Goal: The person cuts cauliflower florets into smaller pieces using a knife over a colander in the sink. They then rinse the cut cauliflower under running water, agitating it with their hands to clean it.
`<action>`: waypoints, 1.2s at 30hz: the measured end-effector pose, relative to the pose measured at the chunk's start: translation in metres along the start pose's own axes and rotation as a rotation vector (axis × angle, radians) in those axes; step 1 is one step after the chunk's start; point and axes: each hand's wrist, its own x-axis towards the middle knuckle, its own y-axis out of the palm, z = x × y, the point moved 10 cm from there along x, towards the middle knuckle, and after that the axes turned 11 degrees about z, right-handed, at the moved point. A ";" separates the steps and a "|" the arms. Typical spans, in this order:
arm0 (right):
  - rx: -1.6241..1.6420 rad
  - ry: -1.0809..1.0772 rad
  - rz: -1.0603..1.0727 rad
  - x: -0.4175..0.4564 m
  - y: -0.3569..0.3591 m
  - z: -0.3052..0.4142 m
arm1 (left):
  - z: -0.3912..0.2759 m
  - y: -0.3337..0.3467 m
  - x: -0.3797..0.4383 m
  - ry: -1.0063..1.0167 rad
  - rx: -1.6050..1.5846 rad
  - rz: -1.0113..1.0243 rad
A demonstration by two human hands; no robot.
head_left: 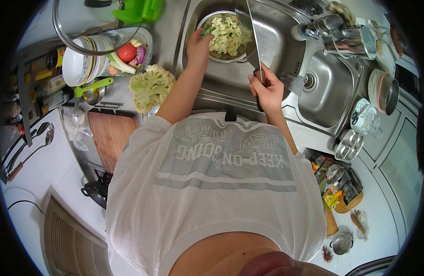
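Note:
In the left sink basin stands a round metal bowl [212, 57] with chopped cauliflower [227, 36] in it. My right hand [269, 90] grips the dark handle of a broad-bladed kitchen knife [251, 38]. Its blade points away from me, tilted nearly edge-on, and covers the bowl's right side. My left hand [198, 50] is at the bowl's left rim, thumb and fingers apart. Close to its fingertips lies a small green piece [208, 30]; whether they touch it is unclear. By my left forearm, a large cauliflower head [152, 88] rests on the counter.
Left of the sink are a tray [150, 41] with a tomato [127, 52] and other vegetables, stacked bowls [74, 63], a green-handled peeler [94, 87] and a wooden cutting board [112, 134]. A glass lid [65, 38] overhangs them. To the right are a second basin [327, 96] and a faucet [310, 31].

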 end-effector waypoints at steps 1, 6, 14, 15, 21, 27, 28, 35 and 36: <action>-0.055 0.011 -0.012 -0.006 -0.005 0.000 | 0.001 -0.001 -0.002 -0.008 0.049 -0.002; -0.617 0.167 -0.094 -0.048 -0.040 0.029 | 0.000 0.005 -0.019 0.028 0.009 0.194; -1.078 0.329 -0.398 -0.160 -0.134 0.087 | -0.016 0.004 -0.067 0.141 0.242 0.302; -1.143 0.382 -0.448 -0.170 -0.145 0.090 | -0.019 0.004 -0.074 0.144 0.268 0.323; -1.331 0.566 -0.590 -0.158 -0.225 0.054 | -0.054 -0.006 -0.115 0.244 0.347 0.339; -1.404 0.656 -0.651 -0.118 -0.282 -0.020 | -0.125 -0.081 -0.161 0.619 0.465 -0.048; -1.420 0.657 -0.632 -0.110 -0.282 -0.024 | -0.130 -0.101 -0.167 0.667 0.463 -0.112; -1.452 0.756 -0.607 -0.083 -0.270 -0.038 | -0.122 -0.158 -0.191 0.609 0.915 -0.310; -1.460 0.752 -0.594 -0.081 -0.272 -0.041 | -0.119 -0.152 -0.190 0.551 1.002 -0.291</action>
